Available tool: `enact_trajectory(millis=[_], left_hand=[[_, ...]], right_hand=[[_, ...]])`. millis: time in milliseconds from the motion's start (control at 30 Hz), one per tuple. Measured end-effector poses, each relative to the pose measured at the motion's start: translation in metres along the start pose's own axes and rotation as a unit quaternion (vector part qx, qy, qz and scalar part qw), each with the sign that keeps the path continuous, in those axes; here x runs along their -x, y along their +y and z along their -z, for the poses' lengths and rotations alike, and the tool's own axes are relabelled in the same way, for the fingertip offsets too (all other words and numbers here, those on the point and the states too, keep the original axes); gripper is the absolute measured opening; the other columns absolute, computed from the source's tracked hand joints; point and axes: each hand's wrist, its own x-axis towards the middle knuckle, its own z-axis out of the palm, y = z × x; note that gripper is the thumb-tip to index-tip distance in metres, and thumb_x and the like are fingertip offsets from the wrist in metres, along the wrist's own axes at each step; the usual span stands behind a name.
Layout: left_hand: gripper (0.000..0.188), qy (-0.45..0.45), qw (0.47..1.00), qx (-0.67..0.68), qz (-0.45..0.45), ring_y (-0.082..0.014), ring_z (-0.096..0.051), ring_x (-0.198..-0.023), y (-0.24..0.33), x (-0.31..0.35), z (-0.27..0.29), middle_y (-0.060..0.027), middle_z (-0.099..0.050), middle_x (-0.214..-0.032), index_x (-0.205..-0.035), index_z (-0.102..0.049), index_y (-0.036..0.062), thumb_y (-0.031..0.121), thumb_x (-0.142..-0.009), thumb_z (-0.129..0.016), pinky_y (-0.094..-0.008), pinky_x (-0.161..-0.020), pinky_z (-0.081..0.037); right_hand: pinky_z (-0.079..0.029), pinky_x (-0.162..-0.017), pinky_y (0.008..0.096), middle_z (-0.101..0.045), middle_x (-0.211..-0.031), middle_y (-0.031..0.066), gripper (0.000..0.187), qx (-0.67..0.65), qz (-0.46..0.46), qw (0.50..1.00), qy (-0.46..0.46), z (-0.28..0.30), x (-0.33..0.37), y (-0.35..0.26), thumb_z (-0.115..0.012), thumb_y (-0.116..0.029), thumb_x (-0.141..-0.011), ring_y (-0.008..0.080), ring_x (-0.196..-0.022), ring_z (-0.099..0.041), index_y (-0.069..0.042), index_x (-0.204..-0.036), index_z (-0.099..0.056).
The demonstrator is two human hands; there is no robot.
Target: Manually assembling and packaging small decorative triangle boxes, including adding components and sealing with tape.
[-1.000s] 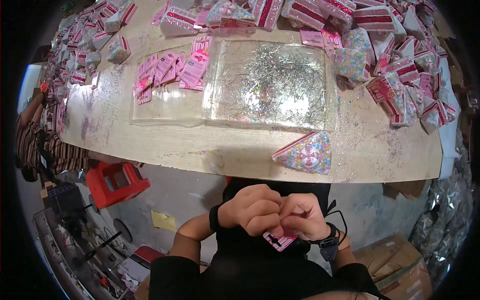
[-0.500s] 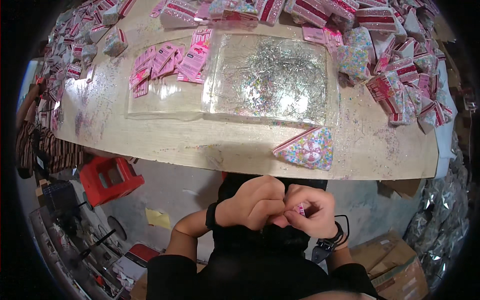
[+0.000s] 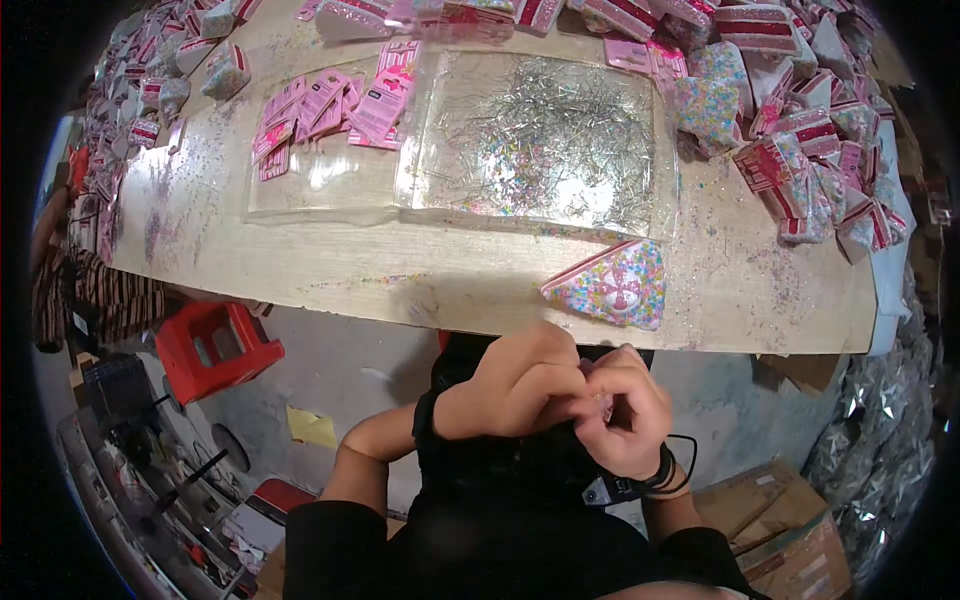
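My left hand (image 3: 515, 382) and my right hand (image 3: 628, 412) meet just off the table's near edge, fingers bent and pressed together. A small pink-and-white piece (image 3: 604, 404) shows in my right fingers, mostly hidden; its kind is unclear. My left fingertips are curled against it, and what they pinch is hidden. Just beyond my hands lies a triangular toy cake slice (image 3: 618, 285) with pastel sprinkles on top. Behind it a clear shallow tray (image 3: 425, 200) holds many thin metal pins and loose sprinkles. Left of that, pink printed cards (image 3: 320, 105) lie in another clear tray (image 3: 330, 212).
Heaps of toy cake slices (image 3: 800, 130) cover the table's right and far sides, with another heap (image 3: 150, 95) at left. A red plastic stool (image 3: 215, 350) stands on the floor at left. A cardboard box (image 3: 780, 530) lies lower right, beside crumpled silvery plastic (image 3: 865, 440).
Both hands have risen slightly toward the table edge, still pressed together. The pink-and-white piece shows less clearly. My right wrist has turned, and the table appears slightly higher in view.
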Motion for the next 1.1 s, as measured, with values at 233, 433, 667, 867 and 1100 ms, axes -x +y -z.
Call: enact_trajectory(millis=[233,433,667,867,1100], left_hand=[[0.051,0.126,0.960,-0.234,0.092,-0.0256,-0.059,-0.092,-0.011,-0.030,-0.005,-0.0065,-0.059,-0.099,-0.108,-0.061,0.0060,0.026,-0.068,-0.085,-0.0364,-0.082,-0.045],[0.063,0.026,0.974,-0.213,0.069,-0.0281,-0.063,-0.100,-0.018,-0.019,-0.004,-0.0021,-0.063,-0.102,-0.111,-0.060,0.0112,0.022,-0.058,-0.091,-0.0412,-0.087,-0.045],[0.039,0.106,0.976,-0.186,0.042,-0.0204,-0.066,-0.094,-0.018,-0.015,-0.006,0.0030,-0.062,-0.089,-0.102,-0.068,0.0156,0.020,-0.066,-0.084,-0.0494,-0.101,-0.039],[0.034,0.124,0.975,-0.180,0.035,-0.0181,-0.066,-0.088,-0.015,-0.015,-0.004,0.0044,-0.062,-0.086,-0.099,-0.071,0.0155,0.017,-0.067,-0.082,-0.0493,-0.101,-0.039],[0.038,0.119,0.976,-0.179,0.014,-0.0174,-0.064,-0.087,-0.019,-0.011,-0.005,0.0039,-0.062,-0.088,-0.105,-0.071,0.0148,0.017,-0.068,-0.080,-0.0472,-0.097,-0.042]], right_hand=[[-0.037,-0.057,0.0268,-0.051,-0.071,0.0055,0.014,0.050,-0.023,0.993,0.101,0.009,-0.001,-0.011,-0.064,0.005,-0.076,0.0160,-0.063,-0.045,-0.002,-0.087,-0.059],[-0.043,-0.063,0.0314,-0.054,-0.072,0.0089,0.019,0.281,0.087,0.945,0.146,0.024,-0.028,-0.016,-0.063,0.006,-0.072,0.0276,-0.082,-0.057,-0.001,-0.089,-0.057],[-0.050,-0.074,0.0362,-0.056,-0.074,0.0116,0.016,0.243,0.044,0.958,0.143,0.016,-0.030,-0.011,-0.063,0.006,-0.073,0.0322,-0.089,-0.063,-0.001,-0.087,-0.057],[-0.050,-0.072,0.0365,-0.056,-0.075,0.0112,0.016,0.214,0.066,0.962,0.156,0.014,-0.030,-0.006,-0.063,0.005,-0.073,0.0335,-0.089,-0.064,-0.001,-0.085,-0.056],[-0.051,-0.074,0.0372,-0.058,-0.076,0.0126,0.015,0.206,0.067,0.965,0.144,0.017,-0.029,-0.003,-0.062,0.005,-0.073,0.0340,-0.091,-0.064,0.000,-0.085,-0.056]])
